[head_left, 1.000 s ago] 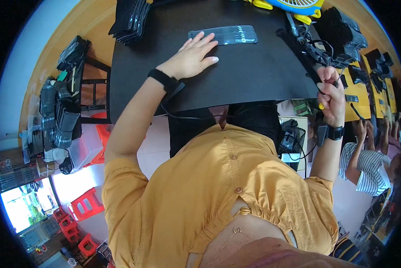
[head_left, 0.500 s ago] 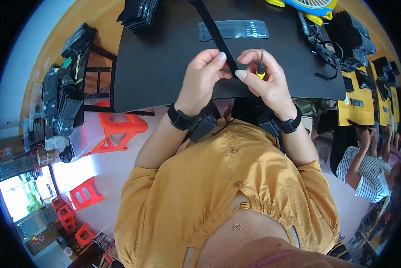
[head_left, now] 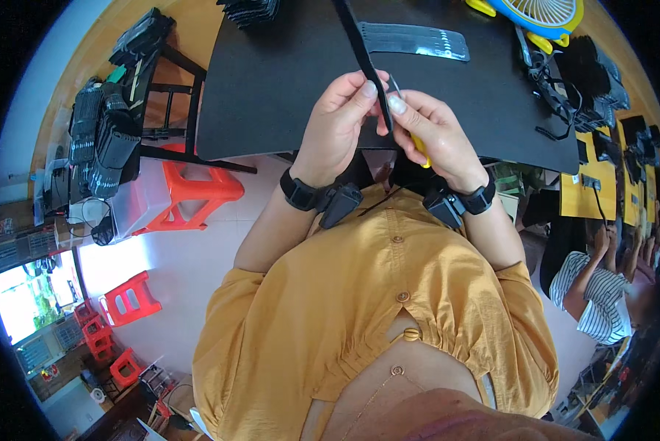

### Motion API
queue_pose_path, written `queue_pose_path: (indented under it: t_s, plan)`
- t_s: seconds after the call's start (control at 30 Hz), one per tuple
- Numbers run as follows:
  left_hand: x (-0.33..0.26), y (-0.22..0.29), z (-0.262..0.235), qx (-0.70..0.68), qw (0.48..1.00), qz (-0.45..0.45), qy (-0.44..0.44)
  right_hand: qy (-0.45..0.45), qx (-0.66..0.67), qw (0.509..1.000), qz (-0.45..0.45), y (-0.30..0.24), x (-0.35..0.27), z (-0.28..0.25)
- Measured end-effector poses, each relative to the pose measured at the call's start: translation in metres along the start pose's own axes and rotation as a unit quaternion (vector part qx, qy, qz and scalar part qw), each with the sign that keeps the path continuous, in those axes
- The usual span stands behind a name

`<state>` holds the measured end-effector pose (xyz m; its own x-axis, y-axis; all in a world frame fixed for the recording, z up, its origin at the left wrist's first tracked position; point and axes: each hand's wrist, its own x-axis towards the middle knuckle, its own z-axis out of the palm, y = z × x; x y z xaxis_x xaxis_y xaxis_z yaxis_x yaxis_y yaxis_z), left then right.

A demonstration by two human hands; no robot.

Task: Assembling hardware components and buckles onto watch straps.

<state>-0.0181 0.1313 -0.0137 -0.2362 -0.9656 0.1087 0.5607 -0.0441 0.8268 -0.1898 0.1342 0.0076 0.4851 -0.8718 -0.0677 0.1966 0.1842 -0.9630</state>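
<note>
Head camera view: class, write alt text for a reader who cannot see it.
Two bare hands, left hand and right hand, pinch a long black strap together above a black table. The right hand also holds a yellow-handled tool; a yellow and blue fan sits at the table's far edge.

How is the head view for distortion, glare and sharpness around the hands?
Head view: strong fisheye bending, so the black table edge curves and dark corners ring the frame; the window at lower left is blown out, glaring on the floor; left hand, right hand and the black strap between them look sharp, evenly lit.
</note>
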Motion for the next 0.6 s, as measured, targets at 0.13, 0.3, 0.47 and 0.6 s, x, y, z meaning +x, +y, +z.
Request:
queue_pose_path:
  t_s: [0.13,0.3,0.47,0.6]
  plan:
    - [-0.003,-0.002,-0.007,-0.018,0.999,-0.011,-0.038,0.003,0.07,0.997,0.006,0.002,0.001,0.005]
    - [-0.011,0.0,0.001,-0.067,0.997,-0.016,0.027,0.048,-0.029,0.998,-0.005,0.002,0.004,0.007]
    - [-0.015,0.002,-0.015,0.034,0.998,0.016,0.054,0.051,-0.077,0.995,-0.024,-0.003,0.001,0.017]
    - [-0.018,0.009,-0.015,-0.025,0.998,0.018,0.057,0.024,-0.087,0.996,0.003,-0.003,-0.005,0.017]
